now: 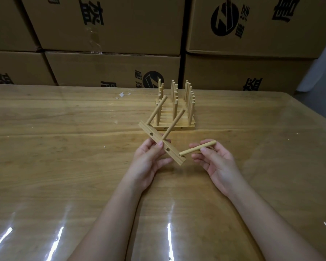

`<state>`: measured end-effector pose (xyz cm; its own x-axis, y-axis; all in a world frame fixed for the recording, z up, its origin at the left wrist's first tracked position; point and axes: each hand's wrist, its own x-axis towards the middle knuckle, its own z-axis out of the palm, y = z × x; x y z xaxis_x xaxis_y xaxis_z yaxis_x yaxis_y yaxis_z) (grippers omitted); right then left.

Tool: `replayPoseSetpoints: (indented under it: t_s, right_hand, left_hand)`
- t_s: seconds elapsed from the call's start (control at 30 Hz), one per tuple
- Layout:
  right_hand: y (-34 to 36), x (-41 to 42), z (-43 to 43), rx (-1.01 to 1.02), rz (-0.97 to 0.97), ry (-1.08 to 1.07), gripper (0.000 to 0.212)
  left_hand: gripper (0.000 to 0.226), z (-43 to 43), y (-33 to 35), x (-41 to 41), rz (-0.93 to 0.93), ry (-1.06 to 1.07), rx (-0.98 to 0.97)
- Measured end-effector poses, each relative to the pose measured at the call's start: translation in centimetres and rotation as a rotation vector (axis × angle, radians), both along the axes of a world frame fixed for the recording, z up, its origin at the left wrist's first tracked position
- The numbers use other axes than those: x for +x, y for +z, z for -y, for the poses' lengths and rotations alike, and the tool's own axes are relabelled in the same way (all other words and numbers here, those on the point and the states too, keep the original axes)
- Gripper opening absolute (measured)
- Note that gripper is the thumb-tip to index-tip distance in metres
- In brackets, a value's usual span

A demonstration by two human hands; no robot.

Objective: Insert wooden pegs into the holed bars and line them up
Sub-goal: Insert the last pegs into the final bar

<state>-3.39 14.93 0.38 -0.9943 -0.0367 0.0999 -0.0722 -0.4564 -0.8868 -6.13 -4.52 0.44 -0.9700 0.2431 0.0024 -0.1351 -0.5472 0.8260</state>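
My left grip [149, 161] holds the holed bar [154, 138] over the middle of the desk [64, 166]. The thumb presses on the bar's side face and the fingers curl round behind it. The bar runs slantwise, with one end pointing toward the far left and the other toward my right grip [215, 162]. Two pegs [174, 123] already stand in it, both leaning up and to the right: one near the far end, one about midway, just above my thumb. Two small holes show on the bar's side face, one on either side of the thumb.

My right grip pinches the loose peg [194, 149] between thumb and fingertips, close to its right end. The peg lies nearly level, and its free left end sits at the near end of the bar, by the last hole. I cannot tell whether the tip has gone in.

Beyond the bar, toward the far edge of the desk, the finished bars [174, 127] lie side by side, their pegs upright in rows. A glossy clear sheet [177, 232] covers the desk. Cardboard boxes [111, 31] are stacked behind the far edge.
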Motion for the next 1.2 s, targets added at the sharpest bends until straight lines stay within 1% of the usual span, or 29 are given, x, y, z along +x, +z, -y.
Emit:
replayPoseSetpoints:
  t_s: [0.17, 0.3, 0.43, 0.6, 0.8, 1.2]
  right_hand:
    - [-0.22, -0.05, 0.38, 0.092, -0.04, -0.037, 0.017]
    - [-0.41, -0.11, 0.48, 0.157, -0.068, -0.071, 0.01]
    - [-0.41, -0.11, 0.5, 0.202, -0.077, -0.087, 0.01]
    - [-0.57, -0.14, 0.37, 0.261, -0.064, -0.097, 0.011]
    - [-0.74, -0.1, 0.48, 0.33, -0.066, -0.118, 0.009]
    - [-0.25, 0.23, 0.87, 0.461, -0.1, -0.146, 0.012]
  left_hand:
    - [0.034, -0.05, 0.02, 0.04, -0.001, 0.011, -0.028]
    - [0.035, -0.13, -0.07, 0.02, 0.01, 0.023, -0.039]
    - [0.034, -0.13, -0.12, -0.03, 0.012, 0.026, -0.04]
    - [0.021, -0.16, -0.51, -0.19, 0.027, 0.047, -0.084]
    - [0.019, -0.52, -0.75, -0.25, 0.012, 0.05, -0.183]
    - [0.019, -0.58, -0.73, -0.28, 0.012, 0.054, -0.188]
